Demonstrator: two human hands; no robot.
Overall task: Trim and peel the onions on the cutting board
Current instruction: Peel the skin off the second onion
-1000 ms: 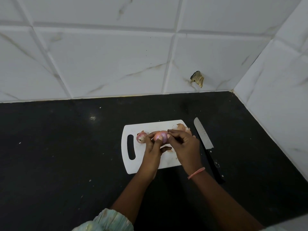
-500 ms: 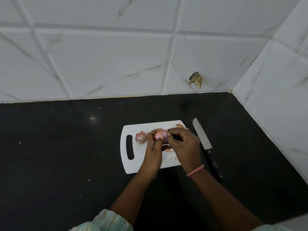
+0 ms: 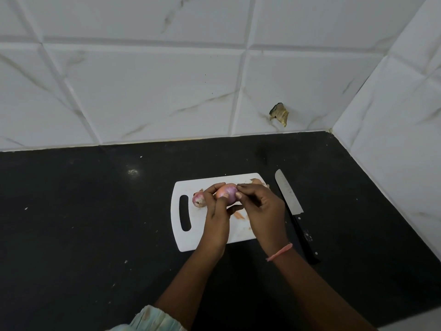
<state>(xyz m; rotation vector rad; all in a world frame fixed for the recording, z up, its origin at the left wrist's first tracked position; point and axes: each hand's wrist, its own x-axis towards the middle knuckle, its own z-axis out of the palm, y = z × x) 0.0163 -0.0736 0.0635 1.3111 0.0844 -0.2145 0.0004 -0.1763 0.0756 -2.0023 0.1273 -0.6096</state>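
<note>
Pink onion (image 3: 227, 195), partly peeled, is held by left hand (image 3: 216, 212); right hand (image 3: 259, 206) pinches its skin; second onion (image 3: 198, 200) waits unpeeled.

Nothing here can be read. The knife (image 3: 290, 199) blade carries a row of small marks near its spine, but they are too tiny and blurred to make out as letters or numbers.

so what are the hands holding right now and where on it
Both hold one onion above the cutting board. The left hand grips its left side; the right hand pinches its right end with fingertips. The knife lies unheld.
</note>
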